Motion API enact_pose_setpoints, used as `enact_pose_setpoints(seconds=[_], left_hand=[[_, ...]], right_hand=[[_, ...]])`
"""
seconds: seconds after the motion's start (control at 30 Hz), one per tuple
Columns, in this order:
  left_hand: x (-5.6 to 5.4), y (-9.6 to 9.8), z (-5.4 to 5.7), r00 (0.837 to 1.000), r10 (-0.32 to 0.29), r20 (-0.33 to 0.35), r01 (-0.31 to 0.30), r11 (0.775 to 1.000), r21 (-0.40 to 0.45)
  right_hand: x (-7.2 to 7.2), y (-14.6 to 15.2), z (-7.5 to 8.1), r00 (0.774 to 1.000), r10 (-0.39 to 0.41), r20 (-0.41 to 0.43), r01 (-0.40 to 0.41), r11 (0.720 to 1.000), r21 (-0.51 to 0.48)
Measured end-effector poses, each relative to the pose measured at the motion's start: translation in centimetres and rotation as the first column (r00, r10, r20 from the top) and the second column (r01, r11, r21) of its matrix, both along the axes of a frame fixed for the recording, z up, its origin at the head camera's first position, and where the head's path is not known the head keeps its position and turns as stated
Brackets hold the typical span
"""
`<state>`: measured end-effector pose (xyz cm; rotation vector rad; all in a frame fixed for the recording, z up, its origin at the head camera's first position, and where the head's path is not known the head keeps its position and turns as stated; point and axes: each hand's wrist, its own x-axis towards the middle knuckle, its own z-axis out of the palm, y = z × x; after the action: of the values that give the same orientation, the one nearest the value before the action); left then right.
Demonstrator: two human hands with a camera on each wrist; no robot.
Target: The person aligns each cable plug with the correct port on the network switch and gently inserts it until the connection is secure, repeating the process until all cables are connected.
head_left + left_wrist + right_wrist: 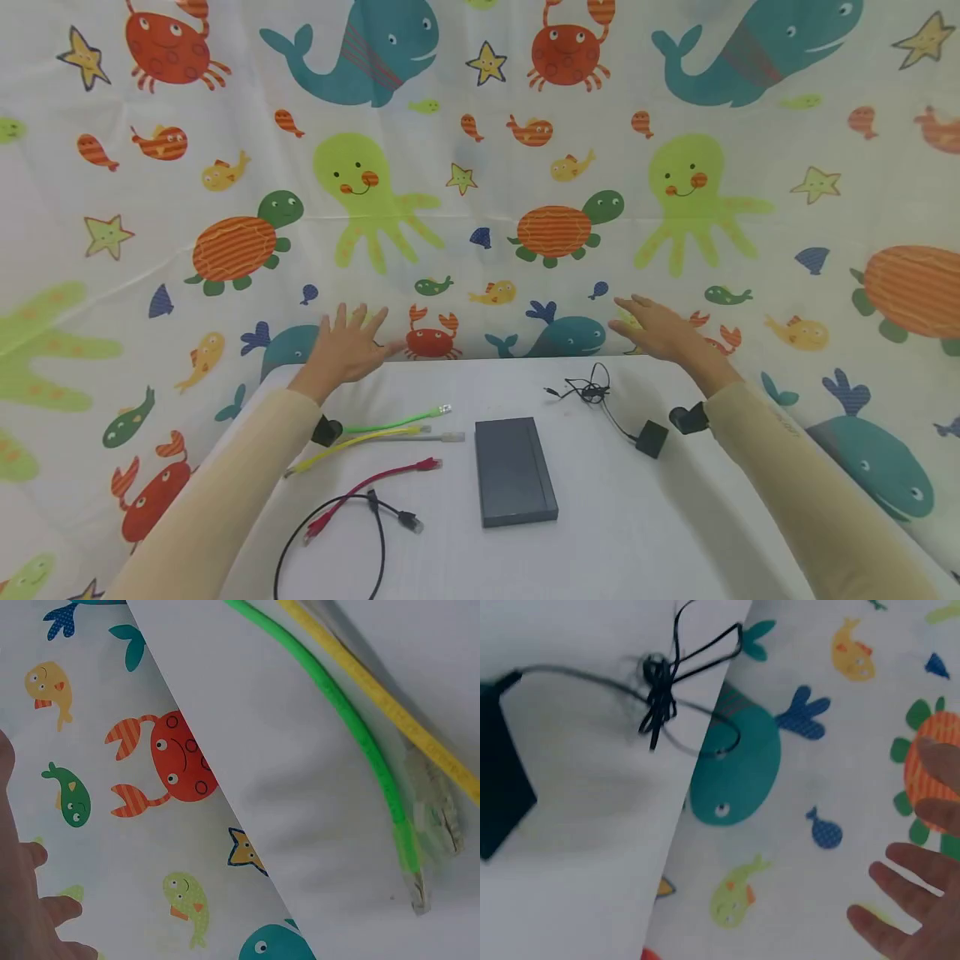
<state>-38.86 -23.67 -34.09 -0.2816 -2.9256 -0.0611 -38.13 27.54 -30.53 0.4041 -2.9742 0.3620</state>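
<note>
My left hand (345, 352) hovers above the far left of the table, fingers spread and holding nothing. Below it lie short network cables: a green one (352, 716), a yellow one (360, 442) and a grey one (442, 437). Nearer me are a red network cable (375, 477) and a looped black cable (383, 542). Over the far right side, my right hand (663, 335) is raised with extended fingers, also holding nothing. Nearest to it is a black power adapter (651, 438), whose thin cord (660, 694) is bundled. A flat dark grey box (514, 468) lies mid-table.
All these things rest on a white table (600, 542). Right behind its far edge hangs a white cloth (480, 175) printed with sea animals. Dark wrist cameras sit under both forearms, the right one (688, 418) close to the adapter.
</note>
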Motion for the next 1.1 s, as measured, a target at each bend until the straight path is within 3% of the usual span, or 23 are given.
enact_pose_setpoints(seconds=[0.17, 0.33, 0.4, 0.5, 0.63, 0.77, 0.83, 1.0, 1.1], left_hand=[[0.9, 1.0, -0.8, 1.0, -0.019, -0.008, 0.019, 0.999, 0.029], [2.6, 3.3, -1.7, 0.995, -0.082, -0.052, 0.086, 0.994, 0.07], [3.5, 4.3, -2.4, 0.99, -0.12, -0.074, 0.125, 0.99, 0.065], [4.8, 6.2, -3.4, 0.979, -0.189, -0.077, 0.194, 0.978, 0.072], [6.6, 9.2, -4.6, 0.967, -0.253, -0.008, 0.252, 0.96, 0.123], [8.9, 12.9, -5.8, 0.934, -0.323, 0.15, 0.294, 0.937, 0.188], [9.9, 14.9, -6.2, 0.903, -0.371, 0.216, 0.333, 0.923, 0.192], [11.3, 19.2, -6.3, 0.827, -0.439, 0.351, 0.419, 0.898, 0.136], [12.0, 20.9, -6.0, 0.808, -0.403, 0.43, 0.402, 0.91, 0.097]], right_hand=[[1.1, -1.5, -1.1, 0.987, 0.077, -0.14, -0.088, 0.993, -0.079], [3.3, -4.0, -2.3, 0.93, 0.181, -0.32, -0.245, 0.954, -0.172], [4.2, -5.1, -3.2, 0.912, 0.211, -0.353, -0.293, 0.936, -0.198], [5.2, -6.8, -4.8, 0.931, 0.232, -0.283, -0.316, 0.9, -0.3], [5.2, -8.3, -7.4, 0.978, 0.207, -0.029, -0.196, 0.857, -0.477], [4.2, -8.8, -10.0, 0.965, 0.195, 0.178, -0.076, 0.85, -0.521], [3.6, -8.9, -10.9, 0.958, 0.187, 0.216, -0.049, 0.852, -0.522], [2.5, -8.9, -12.5, 0.966, 0.183, 0.184, -0.053, 0.834, -0.55], [1.9, -9.1, -13.2, 0.97, 0.171, 0.175, -0.046, 0.829, -0.557]])
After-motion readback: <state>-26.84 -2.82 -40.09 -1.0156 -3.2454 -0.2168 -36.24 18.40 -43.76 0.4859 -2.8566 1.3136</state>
